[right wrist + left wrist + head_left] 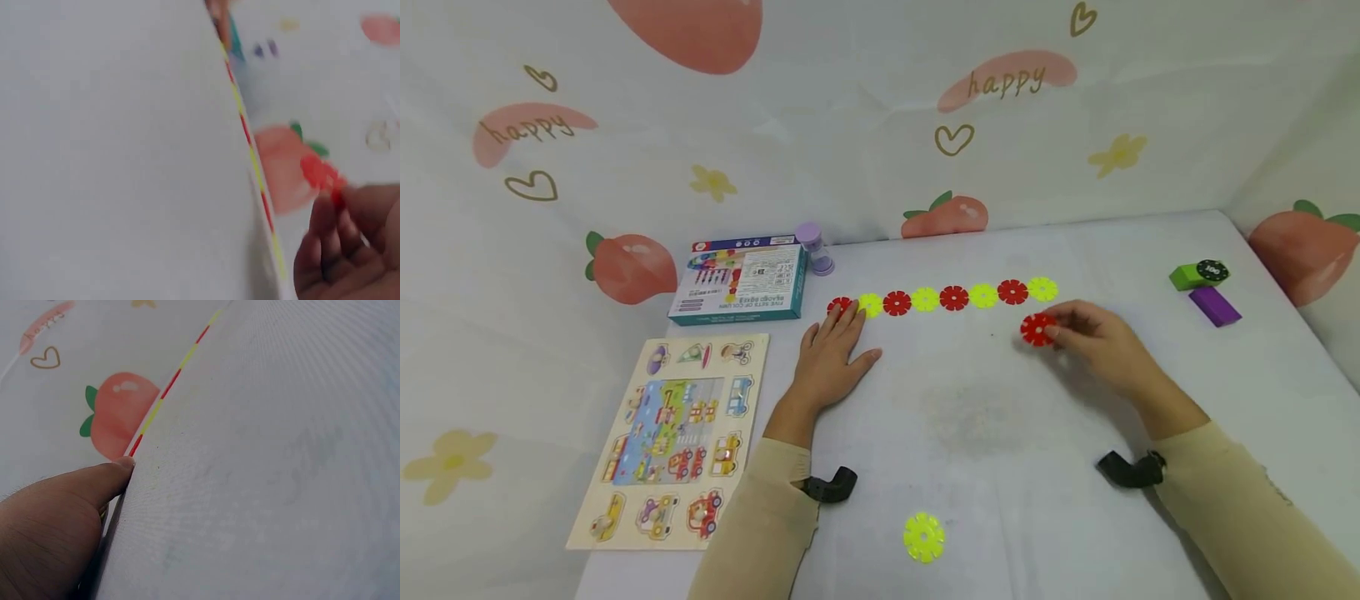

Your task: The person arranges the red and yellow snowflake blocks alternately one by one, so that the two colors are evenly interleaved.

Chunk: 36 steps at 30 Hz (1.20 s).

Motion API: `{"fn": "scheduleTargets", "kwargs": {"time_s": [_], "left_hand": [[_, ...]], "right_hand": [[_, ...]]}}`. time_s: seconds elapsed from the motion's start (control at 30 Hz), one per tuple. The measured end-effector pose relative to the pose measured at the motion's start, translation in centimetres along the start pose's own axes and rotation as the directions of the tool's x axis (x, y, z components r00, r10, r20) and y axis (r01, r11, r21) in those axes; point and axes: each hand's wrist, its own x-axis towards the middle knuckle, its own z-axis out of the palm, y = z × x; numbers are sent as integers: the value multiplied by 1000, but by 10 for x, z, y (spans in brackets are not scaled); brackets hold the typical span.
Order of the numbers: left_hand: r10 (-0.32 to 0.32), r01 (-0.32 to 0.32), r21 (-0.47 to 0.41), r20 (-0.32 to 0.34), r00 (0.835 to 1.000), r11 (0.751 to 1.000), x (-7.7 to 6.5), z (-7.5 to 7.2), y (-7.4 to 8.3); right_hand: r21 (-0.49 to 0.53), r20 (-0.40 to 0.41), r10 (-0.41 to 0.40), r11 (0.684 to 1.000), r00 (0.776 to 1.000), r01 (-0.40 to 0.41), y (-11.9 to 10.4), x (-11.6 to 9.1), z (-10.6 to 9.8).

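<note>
A row of round notched plastic discs, red and yellow by turns, runs across the back of the table, ending at the right with a yellow disc (1042,289). My left hand (831,358) lies flat with straight fingers, its fingertips over the red disc (838,306) at the row's left end and partly hiding it. Between thumb and fingers my right hand (1097,342) pinches another red disc (1036,329), held just in front of the row's right end. In the right wrist view this pinched disc (320,174) looks blurred. A single yellow disc (923,537) lies near the front.
At left lie a wooden picture puzzle board (760,367) and a boxed game (737,283), with a purple sand timer (816,248) beside the box. A green block (1186,277), a black round piece marked 100 (1213,271) and a purple block (1215,307) are at right.
</note>
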Motion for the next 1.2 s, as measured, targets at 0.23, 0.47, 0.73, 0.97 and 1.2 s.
{"fn": "scheduleTargets", "kwargs": {"time_s": [0.23,0.47,0.73,0.97,1.2], "left_hand": [[2,-2,3,-12,1000,1000,0,-1,1],[9,-9,0,-6,1000,1000,1,-4,0],[-3,3,21,-6,1000,1000,0,-4,-3],[5,-5,14,-5,1000,1000,1,-2,-2],[8,-8,6,-3,1000,1000,1,-1,0]], "right_hand": [[110,-277,257,966,926,-235,31,32,-36],[83,-342,238,971,909,-223,35,38,-38],[-556,-144,-26,829,989,-59,37,35,-33],[-692,-42,62,718,997,-74,38,34,-32],[-681,-83,44,726,996,-89,39,32,-32]]}}
